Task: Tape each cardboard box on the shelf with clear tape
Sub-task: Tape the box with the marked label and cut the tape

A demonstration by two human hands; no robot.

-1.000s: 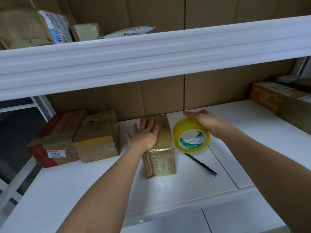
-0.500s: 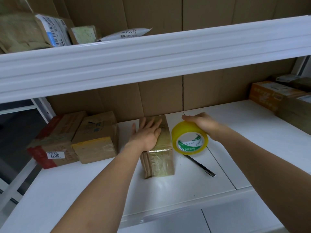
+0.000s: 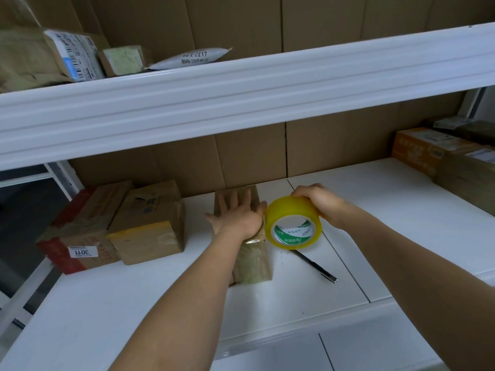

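Fingers of the left hand lie straight and spread, palm down, pressing flat on top of the narrow cardboard box that stands in the middle of the white shelf. The box runs front to back, its near end glossy with clear tape already wrapped around it. The right hand has its fingers curled over the top of the roll of clear tape, gripping it from above; the roll stands on edge, its yellowish rim touching the right side of the box and the thumb edge of the left hand, its white and green core facing the camera. Just under the roll, a dark pen-like tool lies on the shelf, angled toward the front right; whether it is a pen or a cutter cannot be told.

To the left, well apart from the hands, two more cardboard boxes sit side by side: one with yellow tape on its front, and beside it a red-edged box bearing a white label. At the far right, a stack of brown boxes rests on the same shelf. On the upper shelf lie several parcels and a white mailer bag. Brown cardboard sheets line the back.
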